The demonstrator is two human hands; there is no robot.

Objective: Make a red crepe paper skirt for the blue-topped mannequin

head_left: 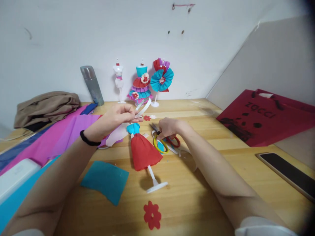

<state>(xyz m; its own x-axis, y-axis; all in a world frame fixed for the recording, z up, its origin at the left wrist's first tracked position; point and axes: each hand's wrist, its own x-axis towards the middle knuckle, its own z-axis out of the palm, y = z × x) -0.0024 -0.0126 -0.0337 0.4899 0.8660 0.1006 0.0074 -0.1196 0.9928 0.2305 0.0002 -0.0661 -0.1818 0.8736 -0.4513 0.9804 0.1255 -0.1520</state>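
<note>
My left hand (120, 116) is closed on a white strip (145, 107) that curls up to the right of its fingertips. To the right, my right hand (168, 127) is closed around the scissors (157, 132), which have yellow and red handles; the blades point up and left. Between and below my hands lies a small dress form (145, 152) in a blue top and a red skirt, its white stand toward me. A teal paper piece (107, 180) is left of it, and a red paper flower (152, 215) is nearest me.
Three dress forms (141, 80) and a grey bottle (92, 86) stand at the wall. Colored papers (56, 134) and brown cloth (46, 106) are on the left. A red bag (268, 118) and a phone (286, 172) are on the right.
</note>
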